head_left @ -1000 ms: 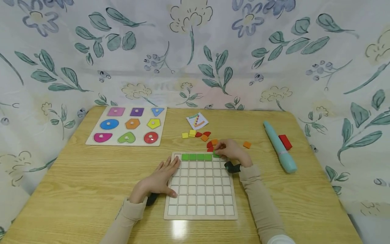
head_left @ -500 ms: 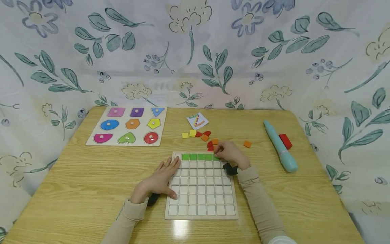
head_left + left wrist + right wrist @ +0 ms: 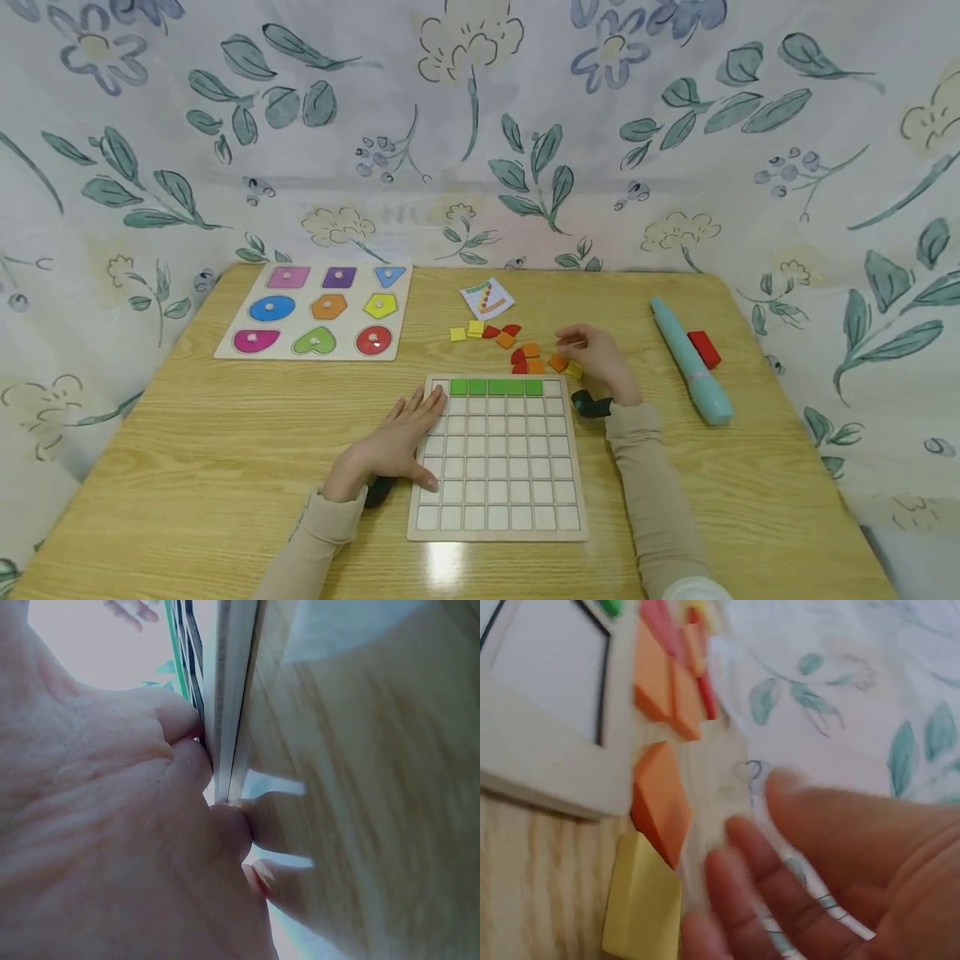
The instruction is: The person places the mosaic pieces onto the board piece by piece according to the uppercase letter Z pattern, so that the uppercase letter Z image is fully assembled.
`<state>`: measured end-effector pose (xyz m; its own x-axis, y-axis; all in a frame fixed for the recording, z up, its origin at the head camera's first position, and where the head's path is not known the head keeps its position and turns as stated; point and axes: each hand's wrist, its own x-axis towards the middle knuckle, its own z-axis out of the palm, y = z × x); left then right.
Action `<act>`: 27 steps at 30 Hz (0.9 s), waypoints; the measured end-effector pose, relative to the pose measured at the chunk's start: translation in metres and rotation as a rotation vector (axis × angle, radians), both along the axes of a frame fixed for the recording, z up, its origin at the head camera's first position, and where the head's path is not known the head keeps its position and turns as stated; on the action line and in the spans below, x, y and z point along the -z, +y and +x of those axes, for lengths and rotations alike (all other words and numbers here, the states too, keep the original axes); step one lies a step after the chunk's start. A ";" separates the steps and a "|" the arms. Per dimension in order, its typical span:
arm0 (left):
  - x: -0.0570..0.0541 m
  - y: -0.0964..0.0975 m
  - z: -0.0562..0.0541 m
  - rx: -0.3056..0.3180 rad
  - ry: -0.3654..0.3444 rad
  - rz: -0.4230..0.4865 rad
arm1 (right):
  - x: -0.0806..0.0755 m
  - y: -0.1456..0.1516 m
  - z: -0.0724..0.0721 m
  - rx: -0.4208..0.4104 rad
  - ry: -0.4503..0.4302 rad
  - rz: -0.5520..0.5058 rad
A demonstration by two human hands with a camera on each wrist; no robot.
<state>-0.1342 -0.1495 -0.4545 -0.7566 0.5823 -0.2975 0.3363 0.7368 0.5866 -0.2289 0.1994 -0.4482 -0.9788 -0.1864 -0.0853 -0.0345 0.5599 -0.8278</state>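
A wooden grid board (image 3: pixel 495 468) lies flat in front of me, with several green square tiles (image 3: pixel 497 387) in a row along its top cells. My left hand (image 3: pixel 390 446), fingers spread, rests on the board's left edge; the left wrist view shows some fingers on the board edge (image 3: pixel 234 697) and others on the table. Off the board's top right corner is my right hand (image 3: pixel 600 360), its fingers bent loosely and holding nothing. Near those fingers lie an orange tile (image 3: pixel 662 802) and a yellow tile (image 3: pixel 643 900), seen close in the right wrist view.
Beyond the board lie loose orange tiles (image 3: pixel 531 350), red quarter-round pieces (image 3: pixel 518 357) and yellow tiles (image 3: pixel 458 334). A pattern card (image 3: pixel 487 298) is behind them. At left is a shape puzzle (image 3: pixel 352 287); at right, a teal stick (image 3: pixel 690 360) and a red block (image 3: pixel 703 349).
My right hand has set a green tile into the top row and let go. It has then moved right, to the orange and yellow tiles. My left hand has stayed in place.
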 end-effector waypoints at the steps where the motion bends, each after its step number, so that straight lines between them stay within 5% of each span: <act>1: 0.001 0.001 0.000 -0.001 -0.001 0.000 | -0.001 -0.001 0.001 -0.006 0.002 0.037; 11: -0.003 0.000 0.002 0.001 0.005 0.002 | -0.010 0.005 0.014 -0.018 -0.059 0.342; 27: -0.003 0.001 0.001 -0.015 0.002 -0.009 | 0.000 0.005 0.010 -0.031 -0.006 0.278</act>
<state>-0.1334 -0.1486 -0.4519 -0.7660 0.5680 -0.3011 0.3264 0.7471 0.5791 -0.2187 0.2040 -0.4484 -0.9722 -0.1853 -0.1431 -0.0510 0.7641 -0.6431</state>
